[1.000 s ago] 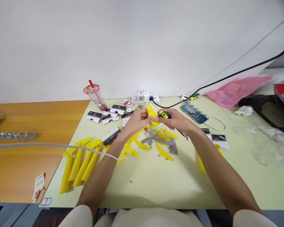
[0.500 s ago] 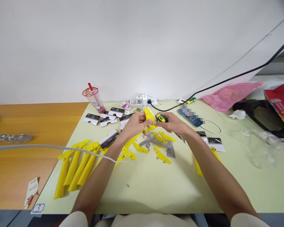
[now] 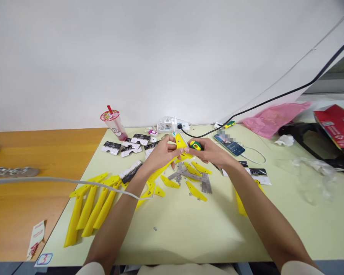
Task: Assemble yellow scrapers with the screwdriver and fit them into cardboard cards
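Observation:
My left hand [image 3: 163, 153] is closed around a yellow scraper [image 3: 180, 141], whose head points up between my hands while its handle slants down to the left. My right hand [image 3: 210, 151] pinches the near edge of that head with thumb and fingers. Tucked in the same hand is a screwdriver [image 3: 195, 145] with a green and yellow handle; its shaft pokes out below the palm. Beneath my hands lie several loose yellow plates [image 3: 196, 191] and grey metal plates [image 3: 206, 184] with small screws. Several yellow scrapers [image 3: 73, 225] are lined up left of my left forearm.
Black-and-white cards [image 3: 111, 148] lie around a drink cup [image 3: 114, 124]. At the back is a power strip [image 3: 163, 126]. A phone [image 3: 229, 144] on a cable and a pink bag [image 3: 272, 120] are to the right. A white cable [image 3: 74, 179] crosses the foreground left.
The whole view has shifted slightly. Both hands keep their hold on the scraper and the screwdriver, with only slight finger movement.

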Motion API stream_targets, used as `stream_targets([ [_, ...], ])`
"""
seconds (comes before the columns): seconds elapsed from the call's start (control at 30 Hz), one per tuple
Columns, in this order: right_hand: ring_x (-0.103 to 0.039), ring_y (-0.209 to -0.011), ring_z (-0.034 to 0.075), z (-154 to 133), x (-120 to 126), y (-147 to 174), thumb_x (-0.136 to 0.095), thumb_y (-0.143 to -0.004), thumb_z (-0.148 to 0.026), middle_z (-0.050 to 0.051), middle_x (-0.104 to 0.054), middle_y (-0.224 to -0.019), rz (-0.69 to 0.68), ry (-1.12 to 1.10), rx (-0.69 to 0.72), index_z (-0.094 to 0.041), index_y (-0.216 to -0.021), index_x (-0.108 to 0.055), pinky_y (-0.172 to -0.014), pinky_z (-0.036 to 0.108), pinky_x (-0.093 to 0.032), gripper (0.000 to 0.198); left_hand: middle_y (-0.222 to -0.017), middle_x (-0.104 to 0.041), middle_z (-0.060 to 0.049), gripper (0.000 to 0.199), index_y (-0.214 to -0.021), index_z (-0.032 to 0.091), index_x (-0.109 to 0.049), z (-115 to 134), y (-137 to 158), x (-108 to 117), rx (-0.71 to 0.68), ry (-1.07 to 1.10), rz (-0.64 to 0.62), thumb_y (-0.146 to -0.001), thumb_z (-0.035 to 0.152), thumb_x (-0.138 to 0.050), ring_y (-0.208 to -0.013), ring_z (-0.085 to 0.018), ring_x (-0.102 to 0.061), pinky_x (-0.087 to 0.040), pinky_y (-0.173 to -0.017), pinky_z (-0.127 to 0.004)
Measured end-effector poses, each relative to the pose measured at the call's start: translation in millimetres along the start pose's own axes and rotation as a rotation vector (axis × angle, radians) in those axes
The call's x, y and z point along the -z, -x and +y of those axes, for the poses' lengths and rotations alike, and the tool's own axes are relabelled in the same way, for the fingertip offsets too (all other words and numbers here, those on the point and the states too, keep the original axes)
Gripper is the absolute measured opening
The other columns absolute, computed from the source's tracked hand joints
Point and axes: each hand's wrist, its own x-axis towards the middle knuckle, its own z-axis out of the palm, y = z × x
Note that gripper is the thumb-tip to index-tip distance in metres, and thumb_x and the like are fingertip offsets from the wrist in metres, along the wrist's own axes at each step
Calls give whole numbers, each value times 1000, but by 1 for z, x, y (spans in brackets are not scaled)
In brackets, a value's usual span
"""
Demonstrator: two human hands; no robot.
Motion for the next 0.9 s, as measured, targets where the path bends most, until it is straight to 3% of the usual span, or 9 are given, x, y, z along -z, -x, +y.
stream_targets([
  [0.2, -37, -54, 9, -1, -4, 0, -84, -88, -58, -6, -51, -70, 62, -2, 16, -23, -89, -66, -43, 24, -31, 40, -84, -71, -3, 49, -117, 24, -45, 3, 6, -2, 57, -27, -62, -93, 44, -83, -79, -21, -72, -54, -52, -25],
  [0.5, -33, -48, 8, -2, -10, 0, -91, -81, -53, -8, -43, -55, 196, -158, 36, -21, -86, -71, -43, 25, -27, 39, -94, -75, -5, 44, -120, 24, -45, 10, 10, -2, 33, -95, -49, -96, 40, -78, -78, -18, -72, -55, -58, -25],
  [0.57, -32, -47, 8, -5, -10, 1, -93, -80, -53, -9, -42, -53, 225, -196, 51, -20, -85, -71, -43, 25, -28, 40, -104, -76, -7, 48, -126, 24, -48, 11, 13, 0, -27, -151, -35, -95, 40, -80, -88, -20, -73, -57, -63, -26],
  [0.7, -30, -45, 8, -10, -10, 3, -97, -77, -51, -9, -40, -50, 300, -285, 90, -20, -83, -70, -43, 26, -28, 41, -130, -74, -10, 52, -144, 28, -54, 16, 21, 4, -207, -454, 55, -99, 37, -77, -116, -24, -73, -62, -91, -36],
  [0.83, -30, -44, 7, -10, -7, 3, -99, -76, -48, -9, -41, -51, 345, -347, 105, -20, -82, -71, -42, 25, -26, 40, -162, -57, -15, 55, -157, 29, -52, 18, 24, 6, -547, -764, 107, -105, 23, -65, -133, -27, -68, -57, -112, -44],
  [0.9, -30, -44, 7, -9, -6, 3, -99, -74, -47, -9, -42, -51, 345, -373, 97, -20, -84, -72, -41, 25, -26, 40, -173, -46, -15, 56, -161, 31, -51, 18, 24, 7, -707, -897, 77, -108, 16, -55, -139, -26, -65, -57, -112, -44],
])
